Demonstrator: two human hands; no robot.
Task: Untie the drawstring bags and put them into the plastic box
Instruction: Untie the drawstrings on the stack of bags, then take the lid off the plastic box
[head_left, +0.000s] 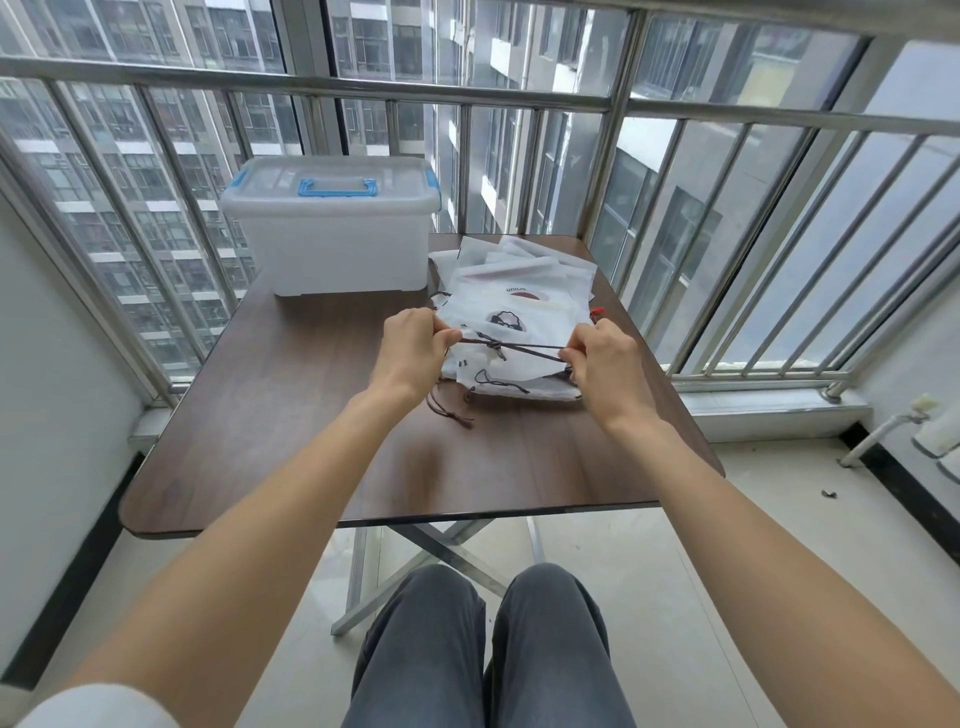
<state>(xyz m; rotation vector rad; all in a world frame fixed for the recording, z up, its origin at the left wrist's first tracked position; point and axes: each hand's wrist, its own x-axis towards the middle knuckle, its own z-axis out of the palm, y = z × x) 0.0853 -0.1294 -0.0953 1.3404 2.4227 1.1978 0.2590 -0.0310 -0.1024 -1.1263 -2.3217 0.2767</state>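
While I look from left to right, I see the plastic box (332, 223) first. It sits at the far left of the desk (322, 415). Its lid is on, and the blue handle (336, 187) lies flat on top.

Next comes my left hand (413, 343). Its grip is pinched shut on one end of a dark cord (519, 347). A small knot (496, 347) sits in the cord, closer to the left hand than the right. My right hand (602, 358) is pinched shut on the other end. The cord is pulled tight between the two hands.

Under the cord lies the pile of white drawstring bags (514, 306). They sit on the right half of the desk, just beside the box. The top bag has a dark picture on it. More loose cords (452, 408) hang off the near edge of the pile.

I think I am on the first step, undoing a knot. It does not look open yet. Pulling harder may only make it tighter. So next I should let the cord go slack and pick at the knot with my fingertips. The box lid must also come off before any bag can go in.
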